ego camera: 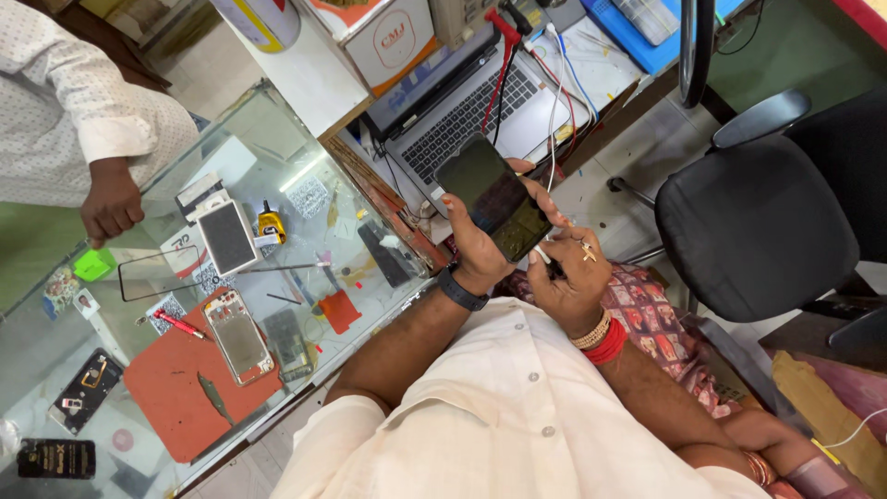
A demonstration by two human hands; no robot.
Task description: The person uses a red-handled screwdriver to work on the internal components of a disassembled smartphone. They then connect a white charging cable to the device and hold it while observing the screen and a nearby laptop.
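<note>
1. While the left hand [476,249] gripped a dark smartphone [494,198] from behind, its fingers were wrapped round the edges and the thumb lay at the left side of the unlit screen.
2. Held tilted above the person's lap, the phone sat just in front of an open laptop [471,106] and beside the edge of the glass counter [277,176].
3. At the phone's lower end, the right hand [571,277] had its fingers curled closed about a small white plug [543,256], pressed against the bottom edge; whether it was seated in the port could not be told.
4. A black band circled the left wrist, and red and beaded bangles the right.
5. On the counter lay an orange mat [176,397] carrying an opened phone body [238,336], with a red-handled tool [177,323] at its corner and a bare glass panel [159,273] nearby.
6. Another person's hand [109,205], in a white dotted sleeve, rested at the far side of the counter, well apart.
7. A black office chair [758,222] stood to the right.
</note>
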